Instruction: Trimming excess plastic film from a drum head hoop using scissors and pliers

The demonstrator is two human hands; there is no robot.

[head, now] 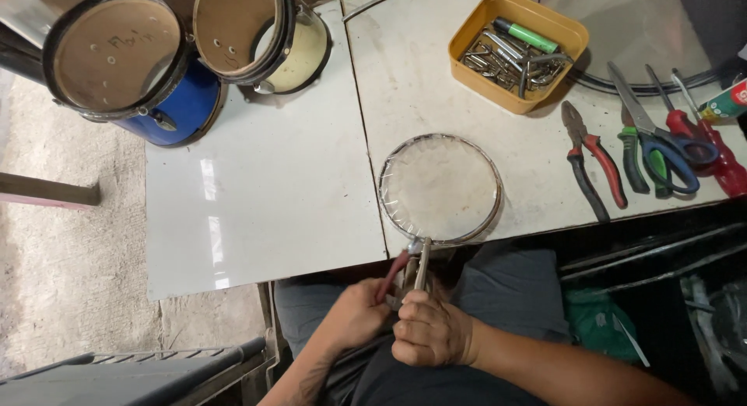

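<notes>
A round metal hoop with a clear film stretched over it [440,187] lies on the white table [264,188] near its front edge. Both hands are below the table edge, over my lap. My left hand [354,314] and my right hand [430,328] are closed on the handles of a pair of pliers [410,267], one handle red. The plier jaws bite the near rim of the hoop at its lowest point.
A blue drum [128,60] and a cream drum [261,33] stand at the table's back left. A yellow tray of metal parts [517,48] sits at the back right. Pliers [593,159], scissors [661,138] and screwdrivers [704,141] lie to the right.
</notes>
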